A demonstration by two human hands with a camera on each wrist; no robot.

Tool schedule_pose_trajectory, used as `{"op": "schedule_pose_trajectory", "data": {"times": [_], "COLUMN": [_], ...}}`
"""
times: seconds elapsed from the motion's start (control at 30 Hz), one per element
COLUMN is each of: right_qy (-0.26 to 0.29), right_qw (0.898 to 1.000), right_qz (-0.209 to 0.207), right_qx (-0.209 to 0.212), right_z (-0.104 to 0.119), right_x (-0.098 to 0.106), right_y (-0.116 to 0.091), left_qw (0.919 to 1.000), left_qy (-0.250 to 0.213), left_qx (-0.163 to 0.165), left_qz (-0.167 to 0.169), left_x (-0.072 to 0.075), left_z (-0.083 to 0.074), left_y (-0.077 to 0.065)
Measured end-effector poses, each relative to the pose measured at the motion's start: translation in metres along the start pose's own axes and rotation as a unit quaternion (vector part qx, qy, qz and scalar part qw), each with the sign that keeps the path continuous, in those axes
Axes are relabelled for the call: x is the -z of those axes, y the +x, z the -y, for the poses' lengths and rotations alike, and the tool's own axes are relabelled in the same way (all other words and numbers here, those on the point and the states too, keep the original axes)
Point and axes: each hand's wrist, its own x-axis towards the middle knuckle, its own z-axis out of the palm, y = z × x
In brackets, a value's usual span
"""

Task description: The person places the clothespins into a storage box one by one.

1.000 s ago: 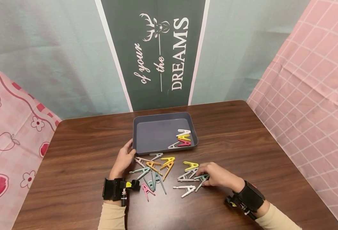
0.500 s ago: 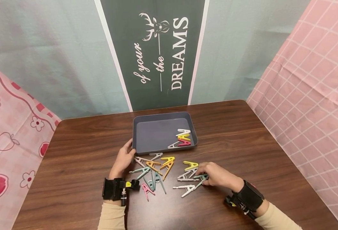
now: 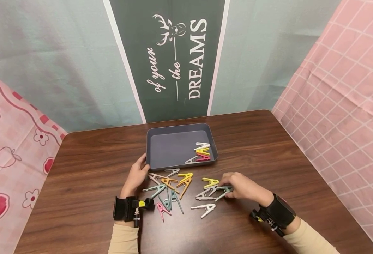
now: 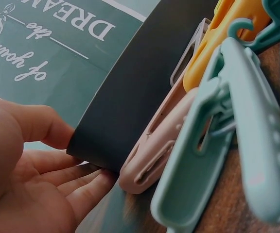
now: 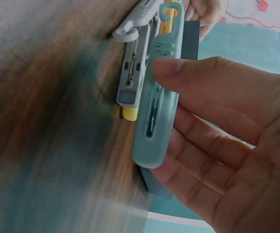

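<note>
My left hand (image 3: 137,177) grips the front left corner of a dark grey tray (image 3: 161,166), thumb and fingers at its edge. In the right wrist view, my right hand (image 5: 242,141) pinches a teal clothespin (image 5: 157,119) between thumb and fingers. That clothespin is right by a grey clothespin (image 3: 202,195) and a yellow-green one (image 3: 210,182). In front of them a white clothespin (image 3: 205,209) lies on the table. White, yellow, red and grey clothespins form a column at the tray's right end, the red clothespin (image 3: 203,157) among them.
Between the hands, before the tray, lies a loose group of several clothespins, including an orange clothespin (image 3: 168,182), a teal one (image 3: 156,190) and a pink one (image 3: 162,211). The brown wooden table (image 3: 253,148) is bordered by hanging cloths.
My right hand has shifted slightly back toward the tray side, and the teal clothespin has turned and moved away from the white one. The left hand and tray stay put.
</note>
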Motion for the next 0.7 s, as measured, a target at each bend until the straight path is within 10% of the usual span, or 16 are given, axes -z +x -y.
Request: {"op": "schedule_pose_trajectory", "data": {"times": [0.7], "right_qy": [-0.005], "right_qw": [0.996], "right_qz": [-0.084], "right_qx": [-0.033], "right_z": [0.0], "right_x": [0.019], "right_y": [0.028], "left_qw": [0.9999], "left_qy": [0.011], "left_qx": [0.011], "left_qz": [0.002], "left_x": [-0.001], "left_z": [-0.002], "left_y": [0.0]}}
